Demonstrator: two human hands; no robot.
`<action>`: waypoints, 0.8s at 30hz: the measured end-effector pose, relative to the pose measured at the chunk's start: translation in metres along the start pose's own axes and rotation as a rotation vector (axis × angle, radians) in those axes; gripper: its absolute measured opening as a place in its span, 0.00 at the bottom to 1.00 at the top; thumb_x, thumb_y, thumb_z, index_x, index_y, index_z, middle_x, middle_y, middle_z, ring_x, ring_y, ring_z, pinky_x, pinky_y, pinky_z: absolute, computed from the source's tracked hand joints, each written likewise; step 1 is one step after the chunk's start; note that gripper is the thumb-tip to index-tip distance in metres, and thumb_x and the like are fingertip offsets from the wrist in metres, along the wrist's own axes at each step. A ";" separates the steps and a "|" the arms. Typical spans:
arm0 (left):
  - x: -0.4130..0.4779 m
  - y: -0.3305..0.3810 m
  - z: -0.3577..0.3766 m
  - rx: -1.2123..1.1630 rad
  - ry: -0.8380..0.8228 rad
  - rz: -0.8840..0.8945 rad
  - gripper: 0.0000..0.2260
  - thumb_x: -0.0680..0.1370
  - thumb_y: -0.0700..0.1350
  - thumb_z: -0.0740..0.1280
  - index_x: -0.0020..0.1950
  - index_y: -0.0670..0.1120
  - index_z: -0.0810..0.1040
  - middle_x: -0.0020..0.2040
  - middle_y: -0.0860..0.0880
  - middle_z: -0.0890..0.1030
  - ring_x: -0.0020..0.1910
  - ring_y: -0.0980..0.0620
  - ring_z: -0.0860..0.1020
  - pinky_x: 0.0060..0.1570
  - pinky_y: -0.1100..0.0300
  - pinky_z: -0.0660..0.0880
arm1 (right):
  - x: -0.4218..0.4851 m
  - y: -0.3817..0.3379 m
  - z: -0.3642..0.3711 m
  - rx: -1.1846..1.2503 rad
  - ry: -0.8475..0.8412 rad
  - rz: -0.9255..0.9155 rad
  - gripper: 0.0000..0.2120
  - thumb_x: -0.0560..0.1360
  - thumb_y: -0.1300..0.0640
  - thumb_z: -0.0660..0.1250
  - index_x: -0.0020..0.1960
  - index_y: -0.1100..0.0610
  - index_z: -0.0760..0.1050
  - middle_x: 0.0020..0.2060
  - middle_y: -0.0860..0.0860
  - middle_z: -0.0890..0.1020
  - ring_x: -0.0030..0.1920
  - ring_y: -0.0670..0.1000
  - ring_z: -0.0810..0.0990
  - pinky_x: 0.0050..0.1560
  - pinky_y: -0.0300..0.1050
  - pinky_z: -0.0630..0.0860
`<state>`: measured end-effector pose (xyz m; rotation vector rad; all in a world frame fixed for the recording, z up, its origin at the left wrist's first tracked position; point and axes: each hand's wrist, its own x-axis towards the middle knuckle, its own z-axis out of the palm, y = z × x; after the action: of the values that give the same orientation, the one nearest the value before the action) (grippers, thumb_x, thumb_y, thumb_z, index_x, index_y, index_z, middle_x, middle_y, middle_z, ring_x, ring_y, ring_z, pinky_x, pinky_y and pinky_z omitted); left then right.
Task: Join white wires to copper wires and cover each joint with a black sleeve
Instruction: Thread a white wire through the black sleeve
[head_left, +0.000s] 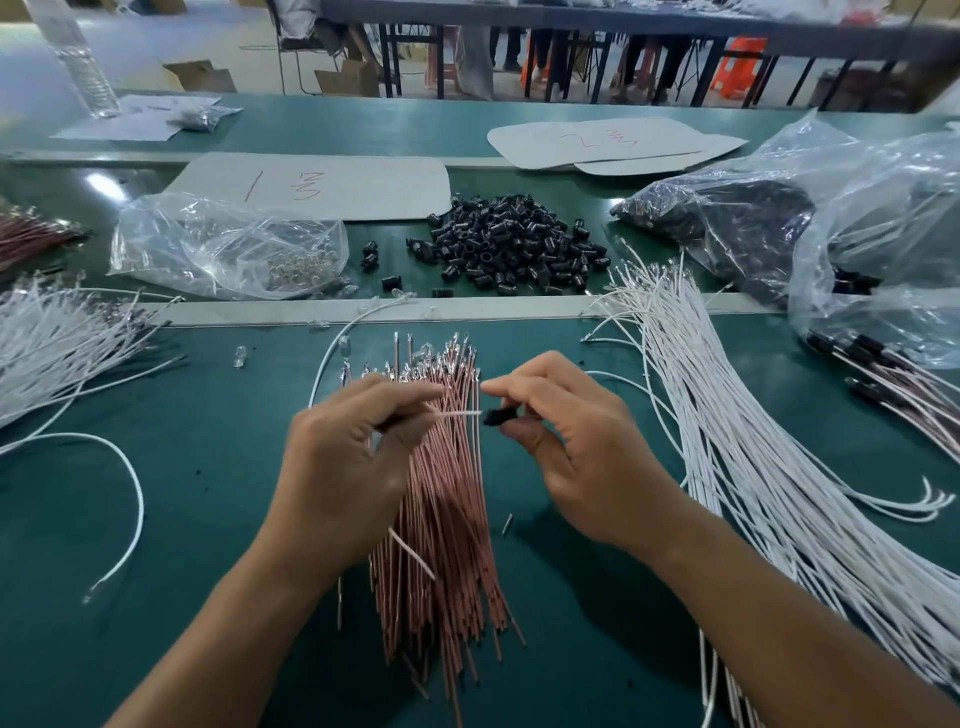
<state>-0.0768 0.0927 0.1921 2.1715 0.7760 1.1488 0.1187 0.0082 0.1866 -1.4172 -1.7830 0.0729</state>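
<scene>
White wire (461, 413) is pinched in my left hand (348, 457). Its tip meets the black sleeve (500, 417) pinched in my right hand (566, 452), above the copper wires (447, 545) on the green table (208, 467).

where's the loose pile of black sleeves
Head view, centre: the sleeve pile lies on the table beyond the copper wires, between a clear bag on its left and a bigger bag on its right.

A green workbench (208, 467) fronts a pale floor (31, 62), a long table (467, 14) and orange stools (737, 67).
</scene>
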 end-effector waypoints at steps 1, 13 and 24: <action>0.002 -0.004 -0.005 0.011 0.039 -0.007 0.12 0.75 0.35 0.72 0.57 0.46 0.83 0.45 0.54 0.82 0.44 0.57 0.81 0.47 0.67 0.78 | 0.001 0.003 -0.003 -0.063 0.020 -0.011 0.12 0.78 0.69 0.68 0.60 0.64 0.80 0.50 0.52 0.77 0.44 0.46 0.76 0.49 0.33 0.73; 0.006 -0.043 -0.035 0.673 0.292 -0.183 0.15 0.78 0.43 0.69 0.64 0.42 0.80 0.62 0.39 0.76 0.64 0.38 0.69 0.62 0.44 0.64 | 0.004 0.021 -0.020 -0.272 0.141 -0.042 0.11 0.75 0.75 0.69 0.55 0.67 0.83 0.48 0.57 0.79 0.43 0.55 0.79 0.42 0.50 0.80; -0.004 0.006 0.011 0.104 -0.095 0.126 0.14 0.81 0.46 0.65 0.63 0.42 0.82 0.50 0.50 0.84 0.45 0.53 0.82 0.45 0.54 0.78 | -0.001 -0.005 0.007 -0.016 0.059 -0.090 0.03 0.78 0.68 0.69 0.52 0.64 0.78 0.48 0.53 0.80 0.46 0.42 0.73 0.51 0.31 0.69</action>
<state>-0.0676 0.0835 0.1889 2.3723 0.6796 1.0792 0.1103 0.0084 0.1837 -1.3347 -1.7996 -0.0309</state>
